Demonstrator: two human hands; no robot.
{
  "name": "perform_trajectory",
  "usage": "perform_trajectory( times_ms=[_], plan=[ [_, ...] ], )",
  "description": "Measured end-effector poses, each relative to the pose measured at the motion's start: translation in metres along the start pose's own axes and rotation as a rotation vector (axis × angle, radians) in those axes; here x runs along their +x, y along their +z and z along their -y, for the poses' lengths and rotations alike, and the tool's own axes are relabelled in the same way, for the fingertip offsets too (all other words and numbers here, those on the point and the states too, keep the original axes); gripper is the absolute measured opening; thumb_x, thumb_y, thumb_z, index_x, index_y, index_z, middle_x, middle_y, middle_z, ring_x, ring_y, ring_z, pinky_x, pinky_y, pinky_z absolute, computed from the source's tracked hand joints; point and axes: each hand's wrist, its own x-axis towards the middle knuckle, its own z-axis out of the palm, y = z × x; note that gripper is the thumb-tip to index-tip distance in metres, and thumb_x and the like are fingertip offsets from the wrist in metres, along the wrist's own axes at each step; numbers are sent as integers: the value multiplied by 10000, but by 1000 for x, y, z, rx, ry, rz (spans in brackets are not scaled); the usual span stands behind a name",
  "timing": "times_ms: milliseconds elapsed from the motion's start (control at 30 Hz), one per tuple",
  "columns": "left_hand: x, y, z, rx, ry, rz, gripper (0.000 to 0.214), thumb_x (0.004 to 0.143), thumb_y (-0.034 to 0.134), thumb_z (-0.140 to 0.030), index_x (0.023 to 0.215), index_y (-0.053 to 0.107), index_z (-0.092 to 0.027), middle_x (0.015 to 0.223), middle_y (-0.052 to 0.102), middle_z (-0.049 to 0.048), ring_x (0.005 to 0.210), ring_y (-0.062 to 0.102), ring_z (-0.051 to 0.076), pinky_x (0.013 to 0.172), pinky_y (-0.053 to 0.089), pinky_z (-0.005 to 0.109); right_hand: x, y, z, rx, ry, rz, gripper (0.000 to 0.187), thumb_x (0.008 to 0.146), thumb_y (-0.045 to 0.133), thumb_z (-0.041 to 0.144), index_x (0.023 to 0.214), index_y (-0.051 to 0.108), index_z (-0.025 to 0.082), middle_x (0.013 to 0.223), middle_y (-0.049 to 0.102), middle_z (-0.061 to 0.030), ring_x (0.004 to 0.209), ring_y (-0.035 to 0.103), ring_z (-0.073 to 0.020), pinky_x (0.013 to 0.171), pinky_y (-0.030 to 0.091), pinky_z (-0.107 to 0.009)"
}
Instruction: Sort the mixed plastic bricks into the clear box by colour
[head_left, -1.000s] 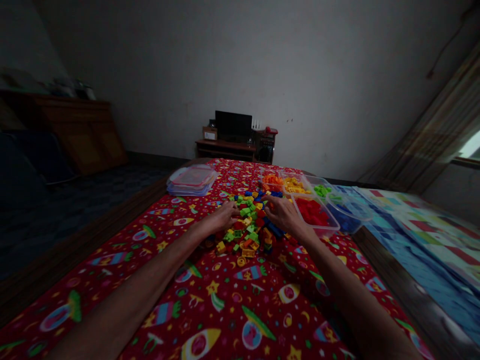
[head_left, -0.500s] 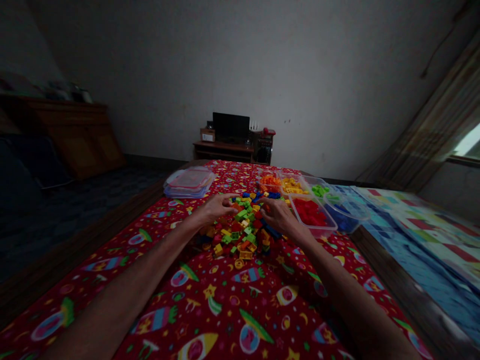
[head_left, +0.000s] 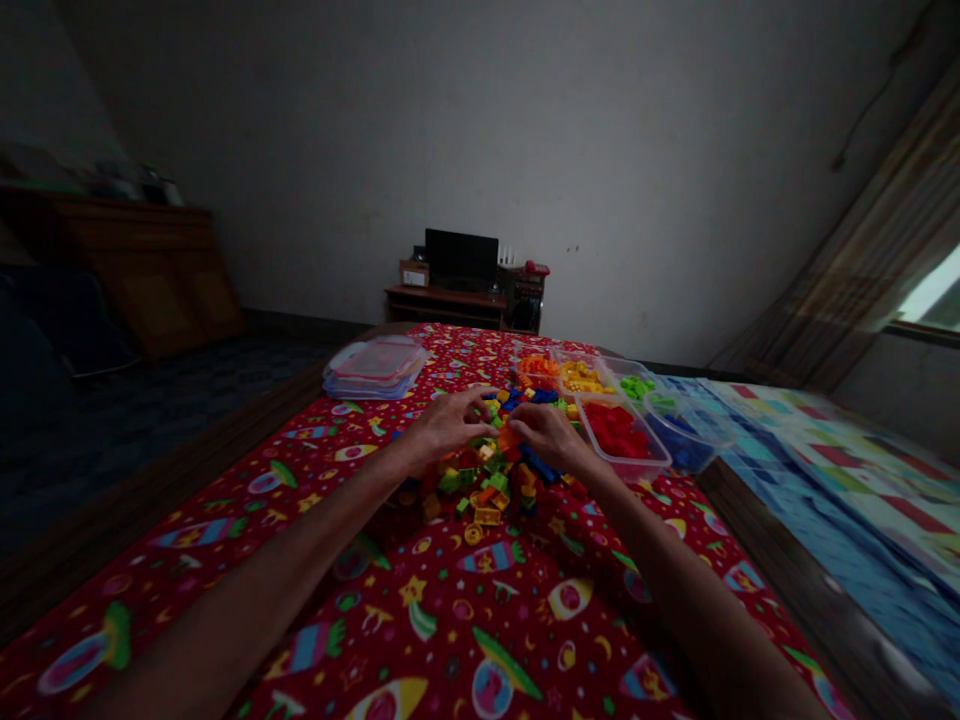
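A heap of small toy bricks (head_left: pixel 487 482) in green, yellow, orange, red and blue lies on a red cloth (head_left: pixel 480 610) printed with rockets. Both my hands are raised a little over the far side of the heap. My left hand (head_left: pixel 444 428) has its fingers curled and pinched together at the tips; what they hold is too small to make out. My right hand (head_left: pixel 546 432) is closed, and an orange brick (head_left: pixel 509 438) shows at its fingertips. The two hands nearly touch.
Clear tubs stand to the right of the heap, holding orange (head_left: pixel 537 366), yellow (head_left: pixel 582 377), green (head_left: pixel 638 384), red (head_left: pixel 617 430) and blue (head_left: pixel 686 446) bricks. A stack of lids (head_left: pixel 375 366) sits at the left. A blue quilt (head_left: pixel 825 490) lies beyond the right edge.
Both hands have lifted from the heap and drawn together. The left hand went from lying on the bricks to a raised pinch; the right hand now has an orange brick at its fingertips.
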Motion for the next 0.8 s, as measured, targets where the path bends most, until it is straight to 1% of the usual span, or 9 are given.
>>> perform_trajectory(
  times_ms=[100,200,267,367,467,567,633,700,800],
  plan=[
    [4,-16,18,30,-19,-82,479,678,645,-380,1114,652,-180,848,699,42,716,650,190,624,524,287,2,-9,-7,-41,50,-36,218,825,494,211,814,697,133,708,662,-30,623,549,-118,587,363,-211],
    [7,-30,39,88,-66,-169,408,698,598,-411,1008,696,-165,844,717,58,769,666,223,682,532,315,19,-23,-18,-108,104,-79,257,834,478,237,817,703,115,685,650,-33,605,543,-113,561,346,-204],
    [7,-35,51,90,-106,-184,397,690,594,-445,947,710,-165,862,731,65,793,673,237,724,534,334,41,-35,-27,-202,132,-100,271,830,463,219,812,708,105,693,654,-42,611,546,-113,555,337,-202],
    [5,-39,61,53,-144,-169,425,673,598,-495,914,713,-165,905,741,76,819,681,254,756,536,355,90,-51,-45,-386,224,-122,288,809,443,173,799,720,93,717,674,-72,643,575,-132,564,342,-211],
    [2,-42,62,59,-153,-148,453,685,573,-505,937,714,-156,927,742,91,839,683,260,765,536,359,137,-60,-62,-468,344,-147,286,794,461,145,859,731,80,790,703,-124,741,627,-177,618,387,-222],
    [-1,-45,58,119,-142,-126,410,721,534,-449,958,716,-168,961,740,87,873,677,249,786,530,345,166,-61,-72,-455,365,-158,271,785,513,157,923,728,66,866,713,-158,823,651,-208,684,431,-231],
    [-2,-47,56,167,-134,-120,371,736,517,-405,954,717,-181,974,740,73,890,672,240,812,521,340,171,-60,-73,-439,345,-182,297,805,513,179,997,714,78,959,710,-157,900,648,-210,751,448,-239],
    [-3,-49,55,201,-123,-117,358,747,506,-380,952,719,-178,985,737,75,909,669,241,838,510,346,167,-60,-72,-424,321,-206,330,836,474,187,1061,697,94,1003,706,-142,938,643,-199,807,452,-251],
    [-4,-49,56,242,-117,-126,350,745,517,-361,950,724,-169,1014,729,98,936,663,264,858,501,371,149,-61,-68,-353,289,-209,350,837,447,164,1081,687,92,903,722,-118,841,664,-179,784,478,-264]
  ],
)
